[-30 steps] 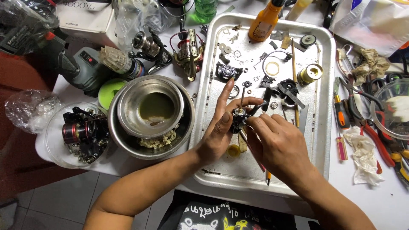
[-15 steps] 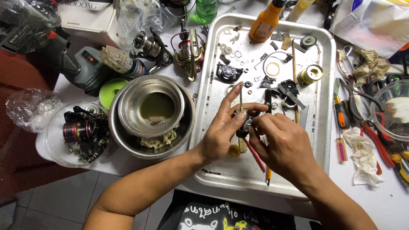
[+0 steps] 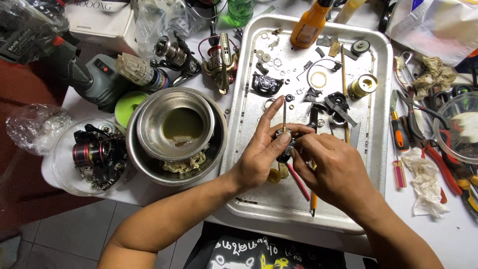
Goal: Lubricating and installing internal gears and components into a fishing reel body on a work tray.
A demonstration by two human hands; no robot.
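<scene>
While pinched on a small shaft part [image 3: 284,130], both hands' fingers [image 3: 283,139] above a parts-strewn metal tray [image 3: 259,199].

- You have one view only, the head camera, so no second view shares anything with it.
- It looks almost straight down at the bench [image 3: 448,234] from above its near edge.
- It sits close: the metal tray [image 3: 279,199] fills the centre, your forearms enter from the bottom edge, and floor shows at bottom left.
</scene>
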